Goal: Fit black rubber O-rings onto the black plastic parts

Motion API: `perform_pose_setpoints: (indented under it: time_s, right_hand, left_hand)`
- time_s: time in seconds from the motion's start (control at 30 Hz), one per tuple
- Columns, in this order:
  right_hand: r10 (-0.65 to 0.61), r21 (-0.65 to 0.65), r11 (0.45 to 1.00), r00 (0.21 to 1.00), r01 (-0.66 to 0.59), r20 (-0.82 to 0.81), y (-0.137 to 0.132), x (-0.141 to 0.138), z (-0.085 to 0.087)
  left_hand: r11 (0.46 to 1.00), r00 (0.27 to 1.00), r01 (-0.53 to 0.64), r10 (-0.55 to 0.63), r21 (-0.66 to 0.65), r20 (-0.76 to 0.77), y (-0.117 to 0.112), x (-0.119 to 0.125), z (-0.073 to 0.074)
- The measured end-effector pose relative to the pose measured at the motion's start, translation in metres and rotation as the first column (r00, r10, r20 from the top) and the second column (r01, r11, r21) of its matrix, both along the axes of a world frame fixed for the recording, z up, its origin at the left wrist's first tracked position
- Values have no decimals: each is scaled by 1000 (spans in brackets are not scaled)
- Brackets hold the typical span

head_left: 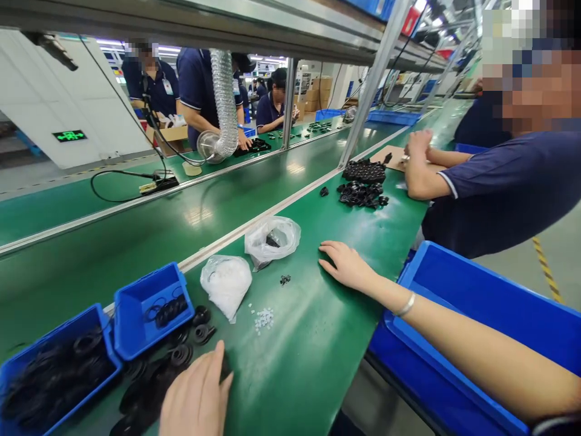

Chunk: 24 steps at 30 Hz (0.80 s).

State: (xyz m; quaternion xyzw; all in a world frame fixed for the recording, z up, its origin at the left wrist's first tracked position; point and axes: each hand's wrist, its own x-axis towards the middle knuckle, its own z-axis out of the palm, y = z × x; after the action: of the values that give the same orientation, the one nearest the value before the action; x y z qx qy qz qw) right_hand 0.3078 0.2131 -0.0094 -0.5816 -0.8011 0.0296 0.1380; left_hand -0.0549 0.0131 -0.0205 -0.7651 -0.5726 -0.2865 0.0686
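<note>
My left hand (pixel 197 393) is at the bottom of the view, fingers together and thumb bent. A dark piece, mostly hidden, shows between its index finger and thumb; it looks like one of the black round rubber-like parts (pixel 181 355) lying just left of the hand. My right hand (pixel 347 264) rests on the green tabletop (pixel 295 363), fingers stretched out and holding nothing. Between the hands lie small white pieces (pixel 264 320) and a few tiny black pieces (pixel 285 280). Behind them stand a bag of white pieces (pixel 227 281) and an open clear bag (pixel 284 239) with dark contents.
Two blue bins (pixel 118 321) with black parts stand at left. A large blue crate (pixel 454 284) sits beside the table's right edge. Black parts (pixel 363 194) are heaped near a co-worker's arms (pixel 426 175). A metal post (pixel 374 85) rises behind. Other people work across the line.
</note>
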Motion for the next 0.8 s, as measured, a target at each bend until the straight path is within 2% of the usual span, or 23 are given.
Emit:
perform_pose_setpoints:
  time_s: [0.07, 0.13, 0.2, 0.27, 0.33, 0.47, 0.53, 0.6, 0.7, 0.8]
  right_hand:
    - [174, -33, 984, 984, -175, -35, -25, -21, 12]
    - [346, -50, 935, 934, -351, -88, -41, -46, 23]
    - [516, -22, 852, 848, -522, -120, -47, -74, 28]
    - [621, 12, 782, 777, -624, -102, -45, -102, 29]
    - [670, 21, 742, 740, -670, -61, -40, -126, 25]
    - [738, 4, 674, 674, -738, -6, -28, -155, 16]
    - [738, 1, 674, 674, -738, -6, -25, -160, 13]
    - [714, 3, 700, 700, -714, -30, -23, -160, 11]
    - [664, -6, 744, 741, -668, -95, -22, -155, 9]
    - [626, -29, 769, 761, -639, -169, -23, -150, 8]
  left_hand:
    - [992, 976, 79, -56, -103, 211, -6, 12, 1]
    - [956, 877, 146, -6, -255, 480, -12, 26, 3]
    - [897, 688, 242, 110, -370, 717, -17, 38, 4]
    - [842, 464, 348, 228, -413, 856, -18, 44, 7]
    - [805, 288, 428, 309, -410, 906, -17, 45, 10]
    - [729, 86, 535, 456, -427, 886, -11, 34, 19]
    - [687, -16, 601, 520, -407, 854, -9, 28, 23]
    - [675, -110, 649, 541, -351, 834, -8, 26, 26]
    - [680, -185, 672, 537, -293, 823, -6, 26, 26]
    - [680, -180, 676, 527, -285, 831, -5, 26, 24]
